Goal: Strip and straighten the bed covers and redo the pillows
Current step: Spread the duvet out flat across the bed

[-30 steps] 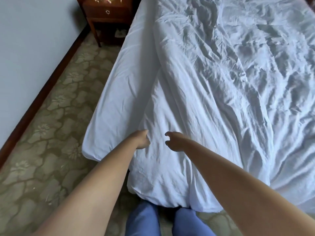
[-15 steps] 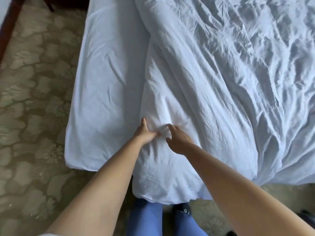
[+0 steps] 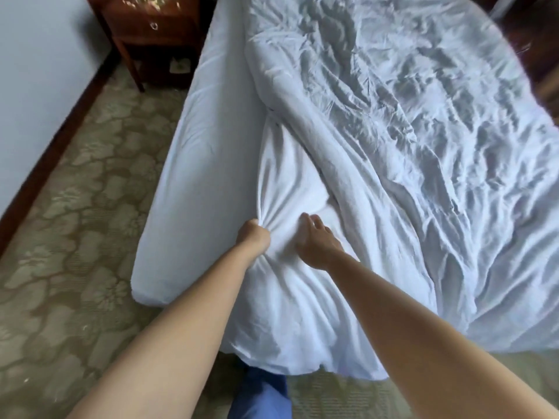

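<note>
A crumpled white duvet (image 3: 393, 140) covers most of the bed and hangs over its foot end. Along the left side the white fitted sheet on the mattress (image 3: 208, 152) lies bare. My left hand (image 3: 253, 237) grips a bunched fold of the duvet near its left edge, and creases fan out from the fist. Just to the right, my right hand (image 3: 314, 240) rests on the duvet with its fingers pressing into the cloth. No pillows are in view.
A dark wooden nightstand (image 3: 157, 28) stands at the top left between the bed and the pale wall. Patterned olive carpet (image 3: 75, 222) runs down the left side. My blue trouser legs (image 3: 260, 394) are at the foot of the bed.
Both hands reached forward and came down on the duvet. My left hand has now closed on a fold of it, and the cloth there is gathered. The view tilted up again.
</note>
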`<control>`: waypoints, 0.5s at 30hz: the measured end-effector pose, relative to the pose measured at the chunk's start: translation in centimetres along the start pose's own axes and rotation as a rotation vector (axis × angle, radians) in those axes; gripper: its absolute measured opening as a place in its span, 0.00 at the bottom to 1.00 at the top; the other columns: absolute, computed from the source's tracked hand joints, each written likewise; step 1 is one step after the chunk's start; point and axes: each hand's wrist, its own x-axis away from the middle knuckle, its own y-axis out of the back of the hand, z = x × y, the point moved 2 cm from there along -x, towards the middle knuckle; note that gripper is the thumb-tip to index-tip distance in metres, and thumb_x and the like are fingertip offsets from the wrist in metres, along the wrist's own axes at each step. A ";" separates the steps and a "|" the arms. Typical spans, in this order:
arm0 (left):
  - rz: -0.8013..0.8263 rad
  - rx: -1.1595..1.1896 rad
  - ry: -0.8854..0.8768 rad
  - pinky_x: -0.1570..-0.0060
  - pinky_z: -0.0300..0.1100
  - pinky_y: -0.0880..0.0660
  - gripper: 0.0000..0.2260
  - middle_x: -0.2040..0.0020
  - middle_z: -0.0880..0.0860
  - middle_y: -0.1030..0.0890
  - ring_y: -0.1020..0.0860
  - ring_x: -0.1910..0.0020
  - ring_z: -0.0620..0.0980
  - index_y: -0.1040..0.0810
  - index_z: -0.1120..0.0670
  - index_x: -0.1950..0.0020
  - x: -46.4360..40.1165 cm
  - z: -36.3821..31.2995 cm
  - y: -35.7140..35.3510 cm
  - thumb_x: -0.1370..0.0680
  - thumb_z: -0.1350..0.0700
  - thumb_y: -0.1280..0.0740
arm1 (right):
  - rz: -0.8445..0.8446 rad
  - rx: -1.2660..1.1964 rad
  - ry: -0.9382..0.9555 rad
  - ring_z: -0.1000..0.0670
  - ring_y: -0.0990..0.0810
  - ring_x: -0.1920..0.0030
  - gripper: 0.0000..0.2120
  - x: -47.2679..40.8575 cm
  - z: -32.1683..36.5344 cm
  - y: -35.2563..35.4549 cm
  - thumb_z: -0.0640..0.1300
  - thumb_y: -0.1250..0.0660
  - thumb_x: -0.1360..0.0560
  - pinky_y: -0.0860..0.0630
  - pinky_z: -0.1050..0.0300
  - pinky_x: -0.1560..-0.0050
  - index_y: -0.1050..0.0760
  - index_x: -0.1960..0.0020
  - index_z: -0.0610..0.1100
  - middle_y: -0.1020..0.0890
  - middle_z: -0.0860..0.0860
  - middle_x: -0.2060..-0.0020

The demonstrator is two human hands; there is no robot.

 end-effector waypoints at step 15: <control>0.053 -0.250 -0.056 0.35 0.43 0.35 0.19 0.27 0.65 0.36 0.33 0.29 0.59 0.41 0.70 0.28 9.4 -5.1 -0.9 0.18 0.63 0.49 | -0.073 -0.033 0.080 0.37 0.25 0.41 0.21 6.9 -3.8 1.2 0.41 0.46 0.20 0.31 0.49 0.43 0.41 0.30 0.33 0.25 0.33 0.41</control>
